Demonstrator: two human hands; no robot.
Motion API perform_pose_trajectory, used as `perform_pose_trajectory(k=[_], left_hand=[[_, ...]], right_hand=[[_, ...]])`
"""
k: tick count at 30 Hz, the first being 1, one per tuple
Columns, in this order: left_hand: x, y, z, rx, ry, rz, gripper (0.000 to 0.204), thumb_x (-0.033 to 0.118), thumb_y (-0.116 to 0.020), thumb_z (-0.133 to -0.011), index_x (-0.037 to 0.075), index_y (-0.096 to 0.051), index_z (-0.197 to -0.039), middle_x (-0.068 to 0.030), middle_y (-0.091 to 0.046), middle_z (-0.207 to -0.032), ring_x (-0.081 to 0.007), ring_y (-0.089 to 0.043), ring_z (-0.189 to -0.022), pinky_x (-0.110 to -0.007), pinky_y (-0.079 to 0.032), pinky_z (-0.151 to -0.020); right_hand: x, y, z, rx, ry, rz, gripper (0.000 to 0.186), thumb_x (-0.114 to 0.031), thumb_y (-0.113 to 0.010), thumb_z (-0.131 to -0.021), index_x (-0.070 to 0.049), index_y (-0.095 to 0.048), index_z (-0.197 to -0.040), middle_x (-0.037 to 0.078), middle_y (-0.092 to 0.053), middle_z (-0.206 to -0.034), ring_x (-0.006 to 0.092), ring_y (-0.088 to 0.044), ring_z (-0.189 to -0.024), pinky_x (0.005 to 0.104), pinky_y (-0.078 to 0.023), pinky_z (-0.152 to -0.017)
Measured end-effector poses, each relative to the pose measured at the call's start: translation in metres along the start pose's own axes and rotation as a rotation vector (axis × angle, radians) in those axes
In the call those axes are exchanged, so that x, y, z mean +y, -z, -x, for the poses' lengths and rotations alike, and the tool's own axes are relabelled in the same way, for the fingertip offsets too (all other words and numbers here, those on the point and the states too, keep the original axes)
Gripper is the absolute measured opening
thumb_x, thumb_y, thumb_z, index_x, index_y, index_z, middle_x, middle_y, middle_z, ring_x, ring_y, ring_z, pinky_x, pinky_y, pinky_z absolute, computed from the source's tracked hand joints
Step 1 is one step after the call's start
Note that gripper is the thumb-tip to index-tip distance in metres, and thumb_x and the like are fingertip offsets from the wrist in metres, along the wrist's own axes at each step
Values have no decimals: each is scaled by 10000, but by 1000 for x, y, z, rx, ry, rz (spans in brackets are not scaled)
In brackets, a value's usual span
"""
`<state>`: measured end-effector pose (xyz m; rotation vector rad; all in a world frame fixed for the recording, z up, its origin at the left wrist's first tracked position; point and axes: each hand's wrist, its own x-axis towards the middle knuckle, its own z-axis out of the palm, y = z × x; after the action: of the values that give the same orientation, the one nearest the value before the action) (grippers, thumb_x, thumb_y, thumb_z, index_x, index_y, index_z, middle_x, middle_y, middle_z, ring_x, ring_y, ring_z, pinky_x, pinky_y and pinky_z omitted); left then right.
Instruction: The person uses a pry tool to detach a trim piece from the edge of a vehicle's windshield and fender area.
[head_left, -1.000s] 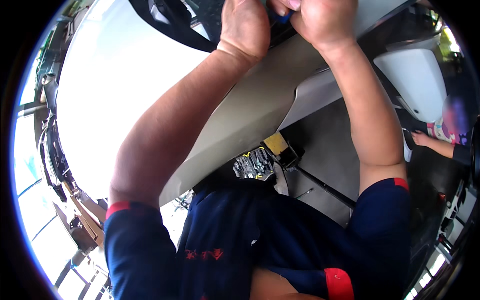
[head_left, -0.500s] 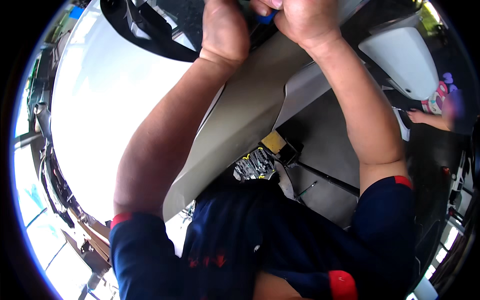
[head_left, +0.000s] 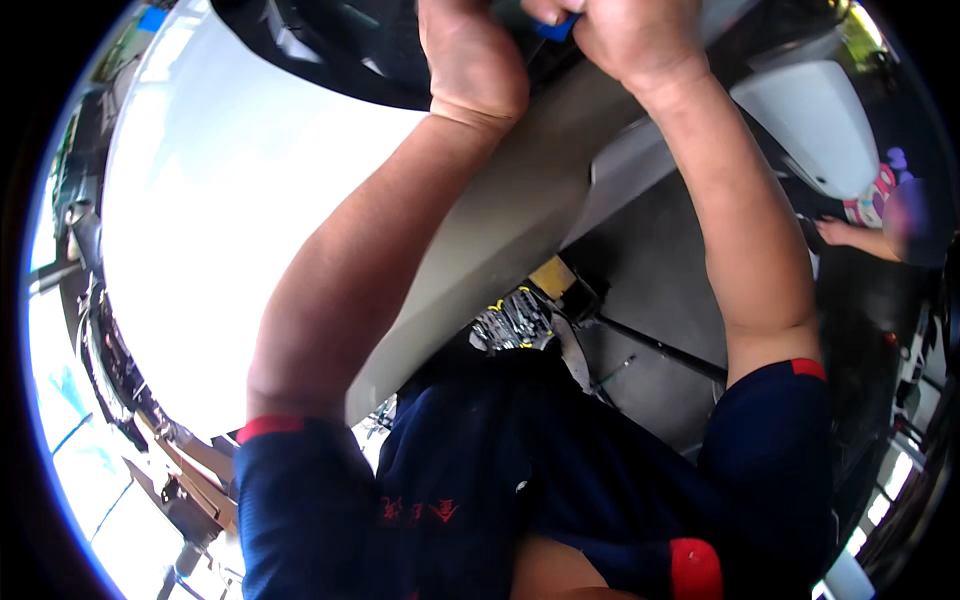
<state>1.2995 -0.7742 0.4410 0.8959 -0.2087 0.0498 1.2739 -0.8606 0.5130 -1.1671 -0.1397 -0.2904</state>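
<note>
Grey floor (head_left: 645, 255), right of centre; white car (head_left: 220, 200), filling the left. Left hand (head_left: 478, 65), top centre: beside the car's black trim (head_left: 325, 65); fingers cut off by the top edge, grip cannot be told. Right hand (head_left: 640, 40), top, right of centre: curled; whether its grip holds anything cannot be told. Blue piece (head_left: 556, 28), top centre: between the hands, at the right one. Tool set (head_left: 513, 322), centre. Yellow block (head_left: 552, 277): near the tool set. White panel (head_left: 815, 120), upper right. Co-worker's hand (head_left: 833, 231), far right.
</note>
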Motion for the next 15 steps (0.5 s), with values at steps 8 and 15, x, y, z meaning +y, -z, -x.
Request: perform_pose_trajectory(k=[8,15], left_hand=[[98,4,-72,-57,-285,-85,508,431,-279,-1054,88,-652,-1018,12,-596,-857,-131,-479,-741,-281,-349,-691],[-20,47,-29,-214,-96,-143,328,304,-425,-1051,59,-642,-1056,-53,-670,-1021,-197,-579,-909,-342,-473,-831]], right_hand=[[-11,-12,4,-55,31,116,445,-389,-506,-1076,-127,-437,-722,9,-453,-571,129,-419,-420,310,-380,-394],[-7,-22,3,-87,34,-32,421,-348,-507,-1082,-99,-477,-744,23,-473,-571,120,-434,-419,298,-377,-385]])
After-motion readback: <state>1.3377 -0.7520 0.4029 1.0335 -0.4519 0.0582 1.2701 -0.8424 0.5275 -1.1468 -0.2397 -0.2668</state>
